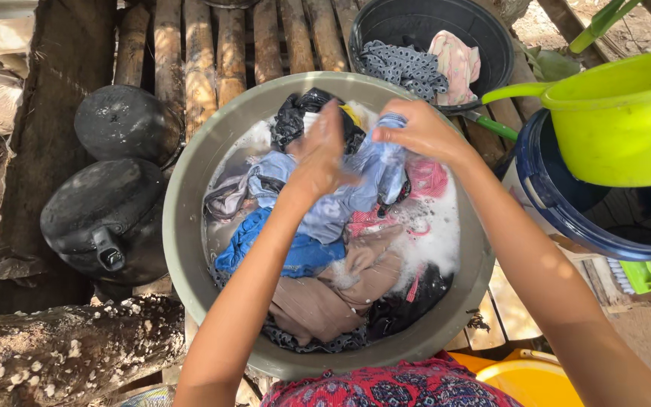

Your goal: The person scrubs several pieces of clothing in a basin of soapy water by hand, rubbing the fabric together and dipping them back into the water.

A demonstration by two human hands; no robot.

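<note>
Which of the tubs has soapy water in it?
The big grey basin under both hands, full of wet clothes and suds. The black tub behind holds only a few clothes.

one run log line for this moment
left hand: grips pale blue wet garment | right hand: grips same garment | over: round grey plastic basin, soapy water

Strong sunlight falls on a platform of round bamboo slats that runs beyond the hands. Left of the hands sit two blackened kettles on a dark board, with a rough, pale-speckled log nearer the person. Beyond the right hand stands a black tub; farther right, a lime-green dipper rests on a blue bucket. A yellow basin lies below.
</note>
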